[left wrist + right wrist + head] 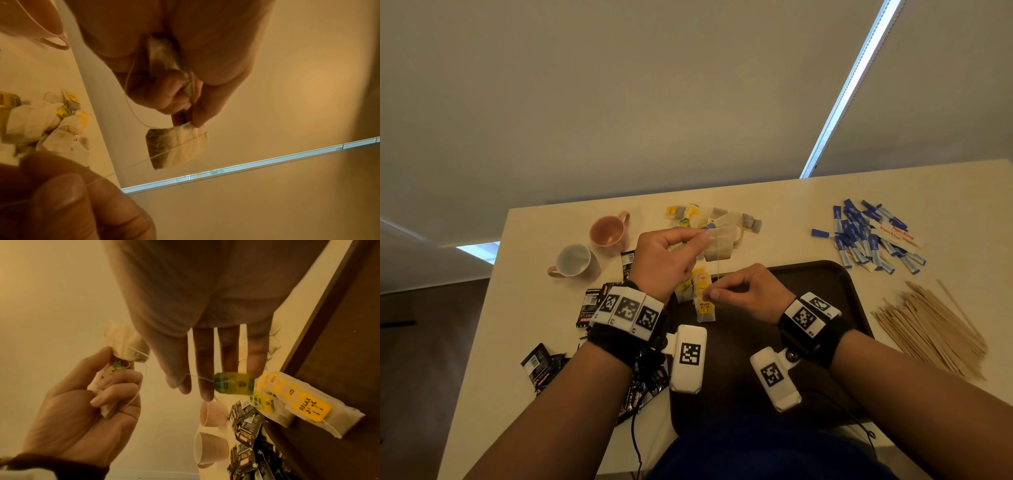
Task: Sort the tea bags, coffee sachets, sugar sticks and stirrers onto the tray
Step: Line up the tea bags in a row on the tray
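Pinching a tea bag (pixel 719 245) above the counter (pixel 774 205), just beyond the tray (pixel 822 274), the left hand (pixel 666 260) lets it dangle; its string runs down to the right hand's (pixel 743 291) pinching fingers (pixel 714 294). A yellow tag (pixel 312 405) on the tray's tea bags reads "RELAX".

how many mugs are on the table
2. A pink mug lies tipped on its side at the table's far left; a grey-white mug lies on its side just nearer and left of it. Neither is on the tray.
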